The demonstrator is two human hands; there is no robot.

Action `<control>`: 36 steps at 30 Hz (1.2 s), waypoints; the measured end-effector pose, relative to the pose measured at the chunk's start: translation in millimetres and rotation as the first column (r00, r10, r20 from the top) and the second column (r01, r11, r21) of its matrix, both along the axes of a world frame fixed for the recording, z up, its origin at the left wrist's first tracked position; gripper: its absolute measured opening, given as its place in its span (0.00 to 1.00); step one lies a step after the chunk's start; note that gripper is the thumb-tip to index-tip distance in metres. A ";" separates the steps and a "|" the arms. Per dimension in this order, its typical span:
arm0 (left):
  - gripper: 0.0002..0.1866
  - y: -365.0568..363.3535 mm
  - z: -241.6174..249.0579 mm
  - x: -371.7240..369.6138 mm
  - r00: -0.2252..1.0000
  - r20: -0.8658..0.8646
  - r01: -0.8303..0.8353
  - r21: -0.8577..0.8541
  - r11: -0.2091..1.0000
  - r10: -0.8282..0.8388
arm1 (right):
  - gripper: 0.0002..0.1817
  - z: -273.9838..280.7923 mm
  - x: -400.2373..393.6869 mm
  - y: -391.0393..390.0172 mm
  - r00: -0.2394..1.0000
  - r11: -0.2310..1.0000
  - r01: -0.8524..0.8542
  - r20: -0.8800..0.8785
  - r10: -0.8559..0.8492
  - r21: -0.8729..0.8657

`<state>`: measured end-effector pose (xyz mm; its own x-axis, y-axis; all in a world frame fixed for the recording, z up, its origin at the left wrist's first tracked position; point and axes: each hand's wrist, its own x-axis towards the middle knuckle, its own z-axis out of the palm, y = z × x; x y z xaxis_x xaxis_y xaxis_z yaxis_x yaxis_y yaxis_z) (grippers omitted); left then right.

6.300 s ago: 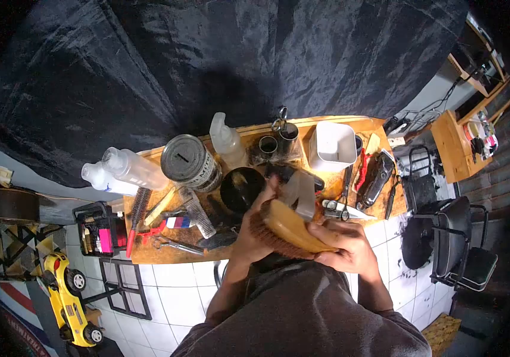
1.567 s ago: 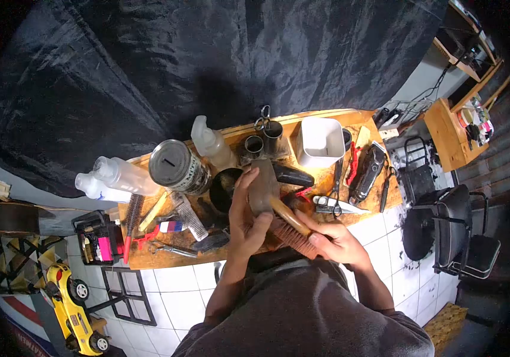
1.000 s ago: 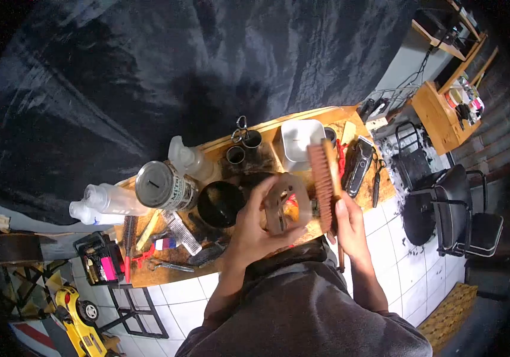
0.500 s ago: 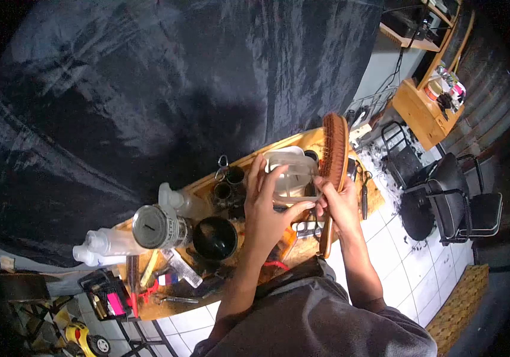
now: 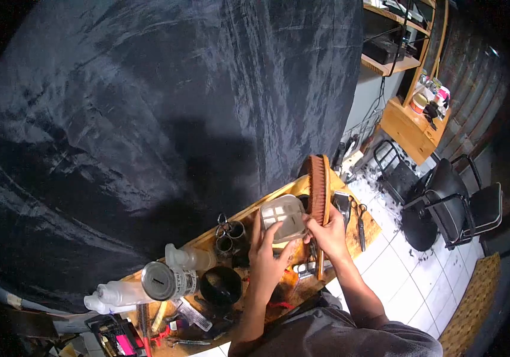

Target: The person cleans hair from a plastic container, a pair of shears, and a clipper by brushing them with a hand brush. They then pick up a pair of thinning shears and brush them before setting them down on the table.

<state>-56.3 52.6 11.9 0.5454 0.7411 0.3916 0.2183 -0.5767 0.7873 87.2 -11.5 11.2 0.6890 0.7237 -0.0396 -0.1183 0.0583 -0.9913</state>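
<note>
We're in a barbershop, and the evidence is all over the wooden counter: scissors and a hair clipper lie just right of the fingers that grip a long wooden brush, and more scissors stand in metal cups just left of the other hand's fingers. Further left of those sit spray bottles, a round tin, a black bowl and combs. Well right of the fingers, dark hair clippings litter the white floor tiles beside black chairs. A big black sheet hangs above the fingers.
</note>
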 end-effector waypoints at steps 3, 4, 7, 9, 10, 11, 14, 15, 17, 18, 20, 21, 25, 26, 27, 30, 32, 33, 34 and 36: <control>0.21 1.3 3.1 -3.1 1.000 0.002 -0.022 0.002 1.000 0.022 | 0.11 0.5 -0.9 3.7 0.998 0.997 0.049 0.046 -0.052 0.052; 0.20 2.6 2.9 -4.8 0.999 -0.021 -0.034 0.027 0.999 0.035 | 0.11 1.0 -0.9 5.2 0.995 0.996 0.071 0.060 -0.074 0.046; 0.17 5.1 0.3 -5.1 0.999 0.001 -0.034 -0.098 0.995 0.034 | 0.11 5.5 0.5 8.8 0.995 0.997 0.079 0.056 -0.078 -0.007; 0.16 5.8 -0.7 -6.5 0.999 -0.018 -0.034 -0.071 0.997 0.032 | 0.11 5.0 2.7 9.7 0.996 0.996 0.071 0.064 -0.067 -0.053; 0.16 5.8 -0.8 -7.5 0.999 -0.035 -0.036 -0.041 0.999 0.035 | 0.11 4.9 3.4 8.8 0.996 0.996 0.073 0.063 -0.070 -0.057; 0.16 5.3 1.2 -8.4 0.999 -0.036 -0.034 -0.044 0.998 0.032 | 0.11 5.3 4.4 7.8 0.995 0.996 0.062 0.084 -0.057 -0.060; 0.15 2.0 6.3 -11.3 0.995 -0.090 -0.051 0.017 0.999 0.052 | 0.12 3.6 7.3 6.3 0.994 0.997 0.035 0.110 -0.027 -0.073; 0.16 1.2 5.8 -10.9 0.995 -0.073 -0.061 0.000 0.998 0.061 | 0.14 3.2 8.4 6.3 0.993 0.997 0.020 0.119 -0.011 -0.076; 0.16 -0.8 6.2 -9.9 0.996 -0.059 -0.069 -0.017 0.997 0.068 | 0.15 1.2 9.7 6.3 0.995 0.997 0.015 0.097 -0.007 -0.076; 0.16 -1.6 7.3 -8.9 0.994 -0.067 -0.085 -0.053 0.995 0.081 | 0.16 0.8 10.5 7.2 0.997 0.997 0.007 0.078 -0.002 -0.073; 0.17 -1.6 6.6 -8.7 0.993 -0.078 -0.099 -0.089 0.991 0.092 | 0.16 3.3 9.3 9.2 0.999 0.997 0.031 0.025 -0.029 -0.064; 0.17 -1.4 4.6 -8.8 0.993 -0.081 -0.095 -0.095 0.991 0.087 | 0.16 4.1 9.1 9.8 0.998 0.997 0.051 -0.025 -0.053 -0.057; 0.16 -5.3 2.4 -10.4 0.973 -0.214 -0.130 -0.206 0.970 0.085 | 0.16 2.8 9.5 11.3 0.996 0.998 0.034 -0.079 -0.038 -0.047; 0.16 -5.1 2.5 -10.4 0.973 -0.214 -0.130 -0.206 0.970 0.085 | 0.14 3.3 7.6 13.1 0.994 0.998 0.060 -0.095 -0.062 -0.024; 0.16 -4.7 2.8 -10.6 0.971 -0.224 -0.133 -0.191 0.973 0.088 | 0.12 3.5 6.5 14.0 0.990 0.996 0.086 -0.113 -0.085 -0.001; 0.14 -3.7 4.2 -11.1 0.973 -0.214 -0.118 -0.130 0.984 0.089 | 0.12 1.3 6.8 14.3 0.991 0.997 0.075 -0.108 -0.074 0.000; 0.12 -4.5 5.9 -9.4 0.977 -0.194 -0.101 -0.088 0.991 0.083 | 0.12 3.4 5.6 14.7 0.991 0.997 0.080 -0.103 -0.081 -0.007; 0.10 -5.6 7.6 -7.7 0.984 -0.147 -0.108 -0.053 0.993 0.099 | 0.12 3.9 5.2 14.6 0.991 0.996 0.086 -0.097 -0.086 -0.012; 0.09 -6.6 9.2 -6.5 0.989 -0.100 -0.116 -0.019 0.993 0.113 | 0.12 2.1 6.8 13.6 0.991 0.996 0.085 -0.099 -0.086 -0.015; 0.07 -8.9 12.2 -5.5 0.987 -0.111 -0.120 -0.042 0.992 0.115 | 0.16 -3.1 10.7 10.2 0.998 0.997 0.031 -0.061 -0.035 -0.072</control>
<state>-61.8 43.7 24.2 0.4909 0.8191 0.2969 0.3677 -0.5037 0.7817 97.9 -1.3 8.1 0.7070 0.6944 -0.1340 -0.1792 -0.0074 -0.9838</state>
